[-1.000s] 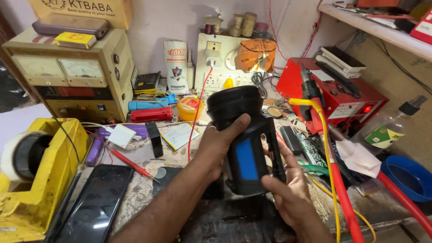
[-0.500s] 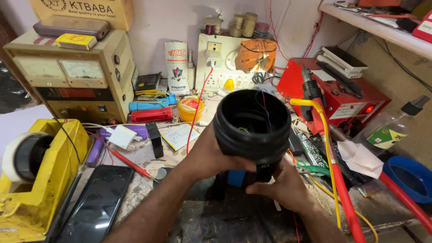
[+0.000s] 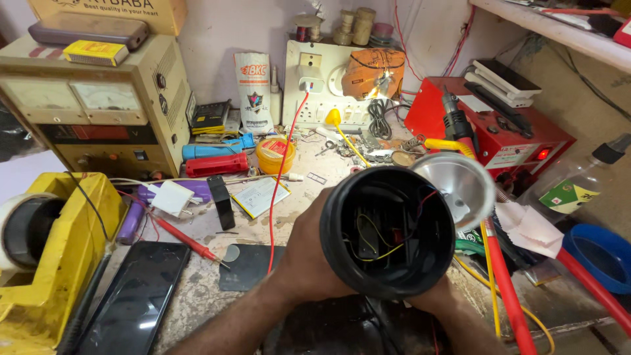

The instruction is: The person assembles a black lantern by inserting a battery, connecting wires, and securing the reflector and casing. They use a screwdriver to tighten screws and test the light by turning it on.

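Torch body (image 3: pixel 388 230), black and round, sits above the cluttered workbench (image 3: pixel 197 296) with its open mouth now turned fully toward the camera. A second ago it showed its side. Wires (yellow, red) (image 3: pixel 374 243) show inside. The silver reflector (image 3: pixel 460 187) hangs loose at its rim. Left hand (image 3: pixel 309 256) wraps the barrel; right hand (image 3: pixel 434 299) cups it underneath, mostly hidden.

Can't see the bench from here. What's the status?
Left hand wrapped round black torch body, open end up. Right hand under it, mostly hidden. Silver reflector alongside.
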